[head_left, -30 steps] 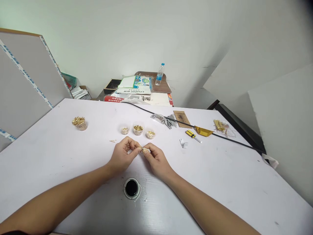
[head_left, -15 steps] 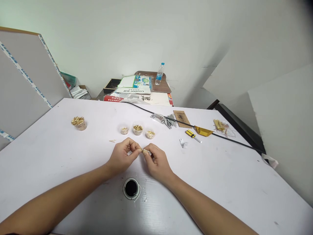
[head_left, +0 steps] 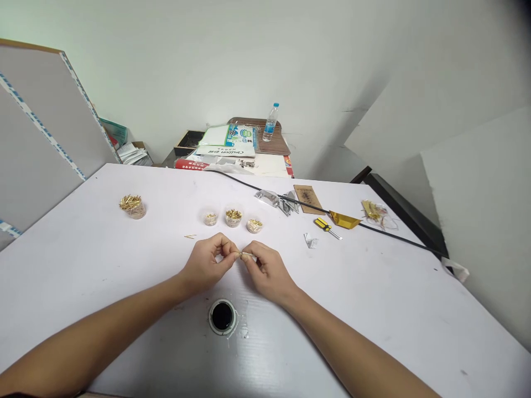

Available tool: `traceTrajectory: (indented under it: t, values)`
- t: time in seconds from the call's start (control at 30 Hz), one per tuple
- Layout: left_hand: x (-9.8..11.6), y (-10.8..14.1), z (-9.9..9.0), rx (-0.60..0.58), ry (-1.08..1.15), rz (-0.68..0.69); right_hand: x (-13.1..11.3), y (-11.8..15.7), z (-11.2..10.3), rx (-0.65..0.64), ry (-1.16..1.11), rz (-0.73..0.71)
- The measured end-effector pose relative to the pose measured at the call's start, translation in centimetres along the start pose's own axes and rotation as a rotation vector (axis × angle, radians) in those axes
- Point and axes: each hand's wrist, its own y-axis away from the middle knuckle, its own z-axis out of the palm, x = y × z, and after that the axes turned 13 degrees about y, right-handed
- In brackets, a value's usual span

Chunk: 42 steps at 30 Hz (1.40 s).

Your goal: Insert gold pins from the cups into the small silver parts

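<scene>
My left hand (head_left: 211, 261) and my right hand (head_left: 266, 270) meet fingertip to fingertip above the table, both pinched. Between them runs a thin gold-coloured pin (head_left: 241, 254), mostly covered by the fingers; whether it is one piece or two I cannot make out. Just beyond the hands stand three small clear cups of gold pieces: a left cup (head_left: 211, 219), a middle cup (head_left: 233, 219) and a right cup (head_left: 254, 226). A couple of loose gold pins (head_left: 190, 236) lie beside my left hand. Nearer to me is a round white container with a black inside (head_left: 222, 317).
A fuller cup of gold pins (head_left: 133, 207) stands at the left. A black cable (head_left: 307, 204) crosses the table's back right, near a yellow screwdriver (head_left: 327, 228), a brown card (head_left: 309, 199) and a gold foil piece (head_left: 344, 220). A water bottle (head_left: 270, 122) stands behind.
The hands hold the same pinch with barely any motion. The whole view has shifted slightly, so surrounding things appear a little higher.
</scene>
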Motion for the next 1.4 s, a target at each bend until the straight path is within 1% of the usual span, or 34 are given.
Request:
traceTrajectory:
  t: [0.07,0.13,0.27,0.37,0.47,0.57,0.67,0.73,0.9,1.17,1.3,1.4]
  values:
    - [0.2,-0.1,-0.2,-0.023,-0.119,0.046,0.2,0.0,0.0,-0.092,-0.138,0.110]
    - [0.3,-0.2,-0.4,-0.049,-0.213,0.076,0.5,-0.1,0.0,-0.137,-0.184,0.141]
    - [0.1,-0.4,-0.8,-0.114,-0.276,0.076,0.5,0.2,-0.1,-0.085,-0.079,0.065]
    - [-0.5,-0.4,-0.9,-0.140,-0.299,0.086,0.4,0.5,0.0,-0.034,-0.030,0.042]
    - [-0.7,-0.4,-0.9,-0.121,-0.327,0.068,0.4,0.6,0.1,0.003,-0.030,0.044]
    - [-0.6,-0.4,-0.8,-0.088,-0.311,-0.015,0.5,0.5,0.2,0.010,-0.043,0.054]
    - [-0.6,-0.4,-0.8,-0.028,-0.255,-0.068,0.6,0.4,0.2,0.000,-0.045,0.066]
    - [-0.7,-0.4,-0.7,0.014,-0.218,-0.069,0.6,0.4,0.2,-0.003,-0.049,0.063]
    - [-0.9,-0.4,-0.6,0.047,-0.232,0.015,0.7,0.3,0.2,-0.019,-0.079,0.042]
    - [-0.3,-0.4,-0.5,-0.015,-0.299,0.076,0.4,0.3,0.0,-0.052,-0.069,0.055]
    - [-0.1,-0.5,-0.5,-0.029,-0.281,0.155,0.3,0.2,-0.1,-0.035,-0.055,0.049]
    - [-0.1,-0.4,-0.5,-0.042,-0.271,0.169,0.3,0.2,0.0,-0.029,-0.055,0.050]
